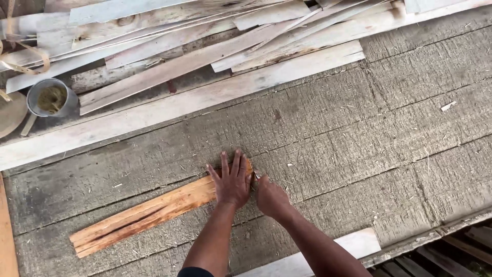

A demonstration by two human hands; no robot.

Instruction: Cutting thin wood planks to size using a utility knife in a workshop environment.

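A reddish-orange wooden strip (143, 214) lies slanted on the rough grey plank surface (359, 143), its lower end at the left. My left hand (231, 179) presses flat on the strip's upper right end, fingers spread. Just to the right, my right hand (271, 197) is closed at the strip's end, holding a small thin tool whose pale tip shows above the knuckles. What kind of tool it is cannot be made out.
A pile of pale wooden boards (215, 46) lies across the top. A metal tin (50, 97) with yellowish content stands at the left beside curled wood strips (20, 56). A pale board (328, 254) lies near the bottom edge; slats and a gap (461, 251) show at bottom right.
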